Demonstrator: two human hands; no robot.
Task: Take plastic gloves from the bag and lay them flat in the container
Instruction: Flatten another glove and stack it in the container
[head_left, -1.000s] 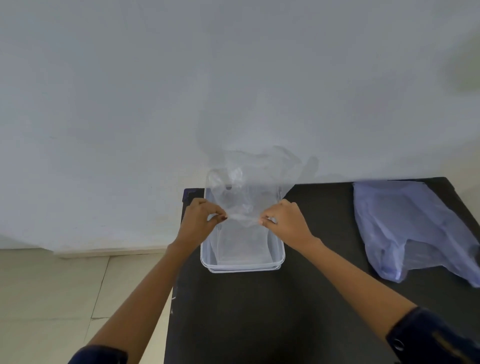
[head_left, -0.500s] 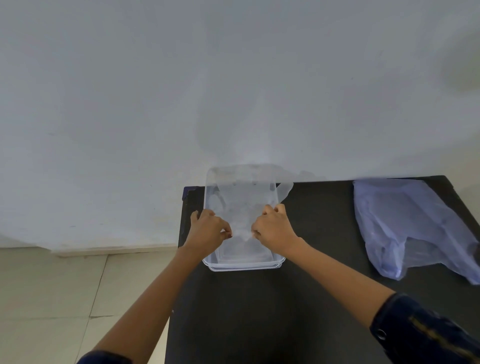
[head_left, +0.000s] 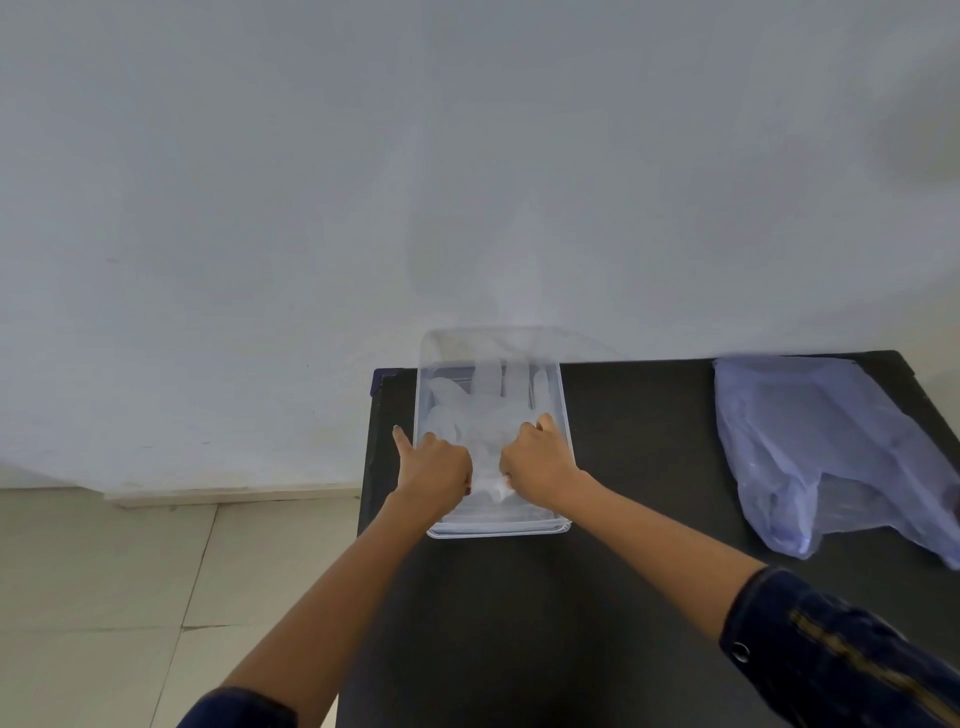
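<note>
A clear rectangular plastic container (head_left: 566, 415) stands at the far left of the black table. A thin transparent plastic glove (head_left: 488, 410) lies inside it, its fingers pointing toward the wall. My left hand (head_left: 434, 467) and my right hand (head_left: 537, 460) are both down inside the container, each pinching the glove's cuff end, with the cuff bunched between them. The left thumb sticks out over the container's left rim. A translucent bluish plastic bag (head_left: 821, 447) lies crumpled on the table at the right.
The black table (head_left: 623, 597) ends just left of the container, with a tiled floor (head_left: 104, 597) below. A pale wall (head_left: 467, 182) rises directly behind the table's far edge.
Both hands have lowered the glove from above the container down into it. The glove, which hung up in the air, now lies spread along the container's bottom.
</note>
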